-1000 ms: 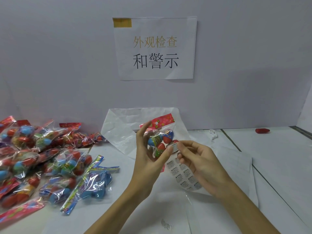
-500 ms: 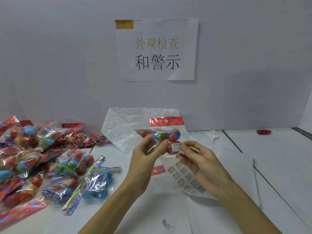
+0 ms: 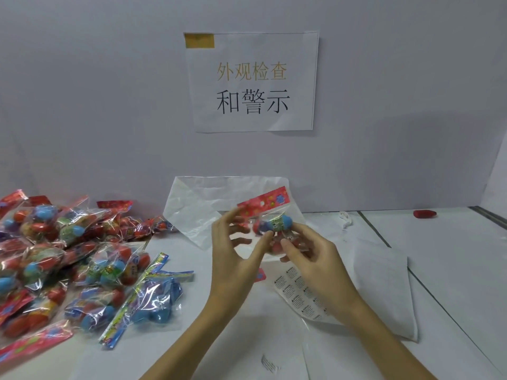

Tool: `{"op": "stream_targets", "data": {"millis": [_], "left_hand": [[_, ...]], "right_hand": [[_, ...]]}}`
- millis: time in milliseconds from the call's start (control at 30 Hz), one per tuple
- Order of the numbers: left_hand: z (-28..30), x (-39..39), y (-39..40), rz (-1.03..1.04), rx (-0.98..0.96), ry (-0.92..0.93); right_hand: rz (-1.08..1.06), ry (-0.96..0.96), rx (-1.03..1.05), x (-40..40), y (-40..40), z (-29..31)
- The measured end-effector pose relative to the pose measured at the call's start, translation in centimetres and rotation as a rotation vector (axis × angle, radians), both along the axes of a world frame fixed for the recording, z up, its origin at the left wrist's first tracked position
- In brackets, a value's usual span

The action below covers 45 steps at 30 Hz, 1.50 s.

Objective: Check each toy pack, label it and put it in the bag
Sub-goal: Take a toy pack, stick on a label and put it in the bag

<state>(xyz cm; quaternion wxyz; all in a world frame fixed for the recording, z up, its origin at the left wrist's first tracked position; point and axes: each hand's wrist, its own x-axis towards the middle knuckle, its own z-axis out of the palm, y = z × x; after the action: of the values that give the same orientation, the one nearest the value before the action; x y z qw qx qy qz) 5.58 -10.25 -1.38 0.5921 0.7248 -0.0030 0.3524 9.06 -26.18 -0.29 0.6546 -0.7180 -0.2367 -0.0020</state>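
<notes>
Left hand and right hand together pinch a clear toy pack with a red header, raised between them above the white table, a sheet of warning labels lying under the right hand, a white plastic bag just behind, more packs heaped to the left.

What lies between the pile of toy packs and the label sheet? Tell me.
In the head view, the left hand and its forearm cross that stretch of white table, between the pile and the label sheet.
</notes>
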Motion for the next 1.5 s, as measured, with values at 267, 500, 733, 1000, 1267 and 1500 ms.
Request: {"op": "stream_targets", "data": {"millis": [267,500,733,1000,1267,1500], "left_hand": [[1.3,0.2,1.4,-0.246,-0.756,0.148],[0.8,0.4,1.2,-0.29,-0.72,0.254],[0.4,0.3,1.2,-0.116,-0.402,0.195],[-0.1,0.0,0.2,-0.242,-0.105,0.057],[-0.5,0.1,0.5,-0.14,-0.025,0.184],[0.3,0.0,0.0,-0.567,-0.522,0.33]], "right_hand": [[0.165,0.15,0.007,-0.2,0.6,-0.3],[0.139,0.273,0.144,0.4,0.5,-0.9],[-0.202,0.018,0.031,0.5,0.8,-1.3],[-0.022,0.082,0.068,0.3,0.9,-1.6],[-0.024,0.174,0.176,0.6,0.3,-0.8],[0.023,-0.006,0.052,0.6,0.1,-1.0]]}}
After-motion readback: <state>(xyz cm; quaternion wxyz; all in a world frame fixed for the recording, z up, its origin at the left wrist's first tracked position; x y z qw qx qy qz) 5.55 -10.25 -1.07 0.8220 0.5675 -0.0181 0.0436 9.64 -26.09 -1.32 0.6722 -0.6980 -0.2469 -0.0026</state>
